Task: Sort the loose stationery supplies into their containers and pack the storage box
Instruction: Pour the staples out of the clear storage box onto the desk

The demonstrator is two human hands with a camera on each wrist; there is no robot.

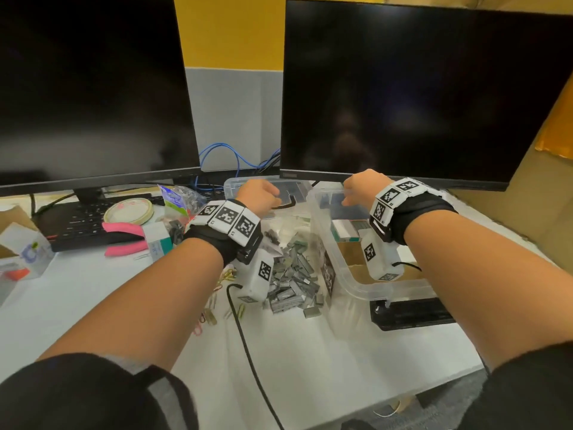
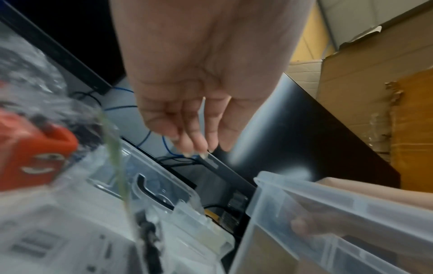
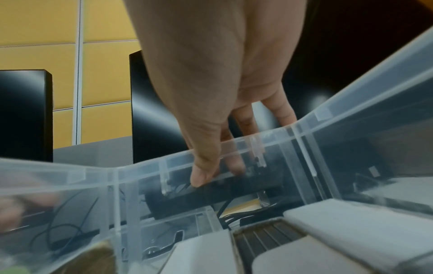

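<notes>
A clear plastic storage box (image 1: 372,287) stands on the desk right of centre, with small staple boxes (image 1: 345,228) inside. My right hand (image 1: 356,189) pinches its far wall (image 3: 164,161), thumb inside and fingers outside (image 3: 218,174). The box's clear lid (image 1: 235,184) lies behind, under the right monitor's left corner. My left hand (image 1: 262,195) hovers over the lid (image 2: 164,178) with relaxed fingers (image 2: 199,146), holding nothing. A heap of loose staple strips (image 1: 294,274) lies left of the box. Coloured paper clips (image 1: 214,305) are scattered beside the heap.
Two dark monitors (image 1: 418,88) stand close behind the hands. On the left are a black keyboard (image 1: 77,225), a pink-handled tool (image 1: 124,237), a tape roll (image 1: 128,211) and a bag of binder clips (image 1: 178,200). A black cable (image 1: 248,346) crosses the front; a black bar (image 1: 409,311) lies before the box.
</notes>
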